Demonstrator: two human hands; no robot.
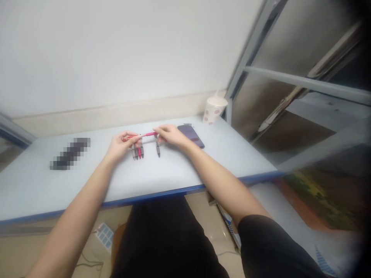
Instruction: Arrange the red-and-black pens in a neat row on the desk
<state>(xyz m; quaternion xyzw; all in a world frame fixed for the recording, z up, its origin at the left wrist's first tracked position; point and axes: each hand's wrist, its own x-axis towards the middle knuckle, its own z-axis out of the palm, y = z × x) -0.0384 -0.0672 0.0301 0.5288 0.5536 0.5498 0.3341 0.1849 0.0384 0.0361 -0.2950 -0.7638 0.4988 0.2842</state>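
A pink pen is stretched level between my two hands, just above the table. My left hand is closed on one end of it, and my right hand pinches the other end. Below the left hand, several pens lie side by side, among them a pink one and a dark one; their upper parts are partly hidden by the hand. Apart from that row, a single dark pen lies under my right hand.
A dark smartphone lies right of my right hand. Behind it, a patterned paper cup stands in the back corner. A blurred-out dark object lies on the left of the table. Below sits a power strip on the floor.
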